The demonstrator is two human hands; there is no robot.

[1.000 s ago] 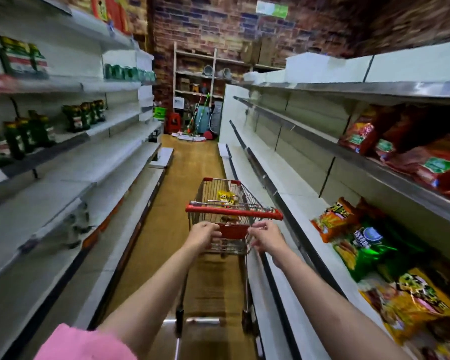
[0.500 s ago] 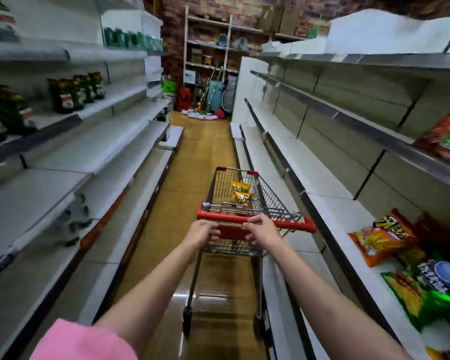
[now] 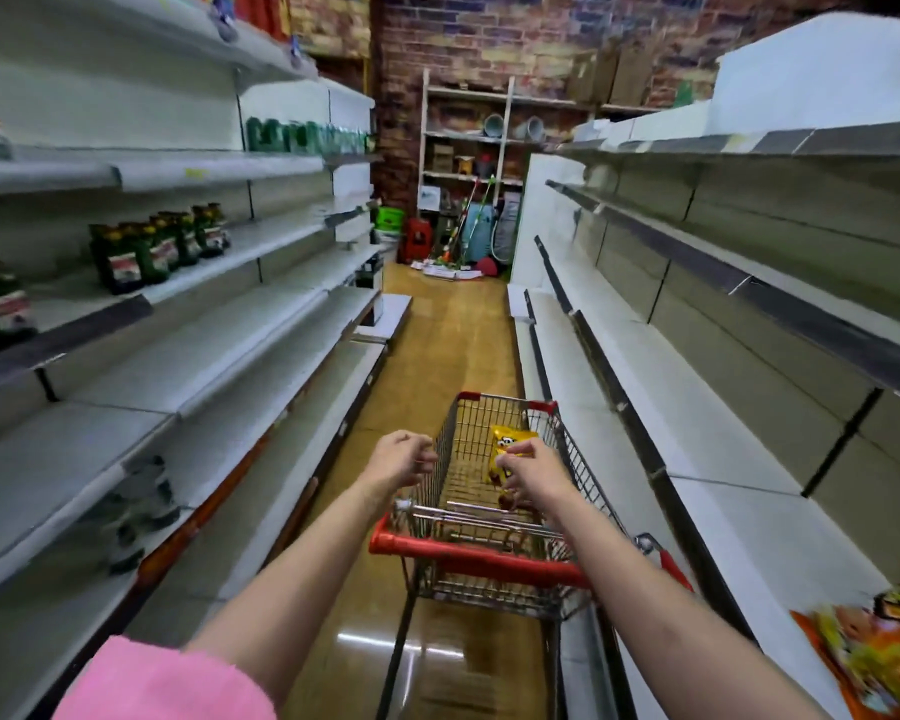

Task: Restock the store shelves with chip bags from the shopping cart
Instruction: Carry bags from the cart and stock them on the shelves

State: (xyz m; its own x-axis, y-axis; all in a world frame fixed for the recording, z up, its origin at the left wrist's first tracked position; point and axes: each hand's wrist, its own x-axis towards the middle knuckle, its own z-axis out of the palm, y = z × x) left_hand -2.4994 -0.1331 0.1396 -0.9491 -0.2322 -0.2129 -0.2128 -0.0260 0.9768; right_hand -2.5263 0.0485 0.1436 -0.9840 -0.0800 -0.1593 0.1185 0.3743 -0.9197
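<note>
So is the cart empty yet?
No. A yellow chip bag lies in the shopping cart basket, with the right hand reaching above it.

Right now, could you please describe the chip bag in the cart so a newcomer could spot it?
Find the red-handled wire shopping cart mid-aisle. Inside its basket, just beyond the right hand, lies a yellow chip bag, the only bright yellow thing among the bare wire.
</note>
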